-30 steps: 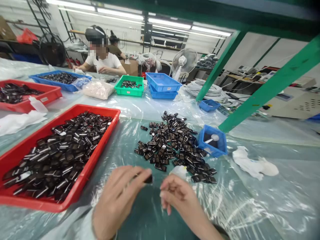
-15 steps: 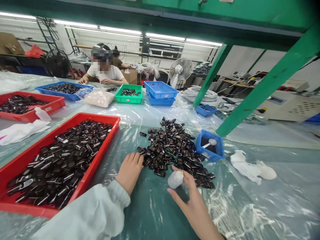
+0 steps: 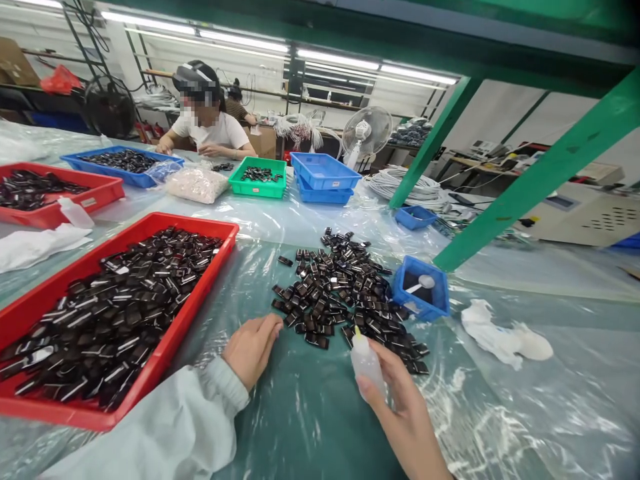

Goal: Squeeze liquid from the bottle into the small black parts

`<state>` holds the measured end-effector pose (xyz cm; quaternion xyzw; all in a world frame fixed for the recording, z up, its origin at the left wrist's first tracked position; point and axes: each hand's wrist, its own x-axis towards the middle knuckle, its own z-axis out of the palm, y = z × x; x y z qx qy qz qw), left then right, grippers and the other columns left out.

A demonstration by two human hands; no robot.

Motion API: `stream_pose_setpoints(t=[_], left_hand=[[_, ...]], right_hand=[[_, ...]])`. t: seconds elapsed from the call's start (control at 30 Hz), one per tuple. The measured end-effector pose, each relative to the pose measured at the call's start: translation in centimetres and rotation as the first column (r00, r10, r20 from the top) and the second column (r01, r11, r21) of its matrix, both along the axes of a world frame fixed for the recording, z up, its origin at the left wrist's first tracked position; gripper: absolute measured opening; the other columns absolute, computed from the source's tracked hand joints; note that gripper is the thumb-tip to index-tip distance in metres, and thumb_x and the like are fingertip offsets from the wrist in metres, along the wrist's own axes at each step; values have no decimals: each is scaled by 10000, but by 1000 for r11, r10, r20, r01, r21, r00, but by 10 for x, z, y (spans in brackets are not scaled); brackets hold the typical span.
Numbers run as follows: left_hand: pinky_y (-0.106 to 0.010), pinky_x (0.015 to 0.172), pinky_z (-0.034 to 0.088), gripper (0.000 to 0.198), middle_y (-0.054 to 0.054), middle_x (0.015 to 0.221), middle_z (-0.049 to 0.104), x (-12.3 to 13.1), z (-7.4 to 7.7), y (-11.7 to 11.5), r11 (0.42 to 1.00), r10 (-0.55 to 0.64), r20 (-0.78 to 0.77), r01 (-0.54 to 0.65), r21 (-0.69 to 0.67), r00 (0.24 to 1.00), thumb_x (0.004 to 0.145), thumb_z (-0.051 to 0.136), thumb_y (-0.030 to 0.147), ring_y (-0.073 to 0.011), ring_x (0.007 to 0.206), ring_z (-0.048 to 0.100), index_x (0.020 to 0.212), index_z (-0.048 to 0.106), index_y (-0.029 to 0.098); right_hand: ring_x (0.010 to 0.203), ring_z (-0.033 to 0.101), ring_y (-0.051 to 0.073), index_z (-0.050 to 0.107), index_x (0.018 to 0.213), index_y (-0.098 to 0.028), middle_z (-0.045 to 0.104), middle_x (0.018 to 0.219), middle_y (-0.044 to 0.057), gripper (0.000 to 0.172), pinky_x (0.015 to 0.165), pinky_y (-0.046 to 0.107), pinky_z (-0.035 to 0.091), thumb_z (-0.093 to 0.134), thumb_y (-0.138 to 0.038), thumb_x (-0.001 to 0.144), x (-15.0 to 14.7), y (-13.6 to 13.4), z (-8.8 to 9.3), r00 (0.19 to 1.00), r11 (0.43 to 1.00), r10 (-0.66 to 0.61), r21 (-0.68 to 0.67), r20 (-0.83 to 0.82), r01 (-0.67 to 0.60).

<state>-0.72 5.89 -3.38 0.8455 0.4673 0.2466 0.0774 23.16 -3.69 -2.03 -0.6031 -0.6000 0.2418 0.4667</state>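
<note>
My right hand (image 3: 405, 407) is closed round a small translucent squeeze bottle (image 3: 367, 360), held upright with its nozzle up, just in front of a heap of small black parts (image 3: 345, 293) on the plastic-covered table. My left hand (image 3: 251, 347), in a pale sleeve, rests on the table at the heap's near left edge, its fingers curled loosely and touching the nearest parts. Nothing shows in it.
A red tray (image 3: 200, 293) full of black parts lies to the left. A small blue bin (image 3: 423, 293) and a white cloth (image 3: 505, 337) sit to the right. Farther off are more trays, a fan (image 3: 367, 130) and a seated person (image 3: 207, 123). A green post (image 3: 530, 180) slants at the right.
My right hand has taken hold of the squeeze bottle and stood it upright. My left hand went out to the heap's edge and has drawn back slightly.
</note>
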Motion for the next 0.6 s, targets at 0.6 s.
stream_pose_setpoints(t=[0.6], left_hand=[[-276, 617, 398, 420, -4, 675, 634, 2, 12, -21, 962, -55, 210, 108, -251, 976, 976, 281, 434, -164, 623, 598, 835, 606, 210]], right_hand=[[773, 657, 145, 576, 1129, -316, 675, 1003, 13, 230, 607, 156, 528, 583, -395, 913, -1, -5, 16, 993, 999, 33, -33, -113, -37]])
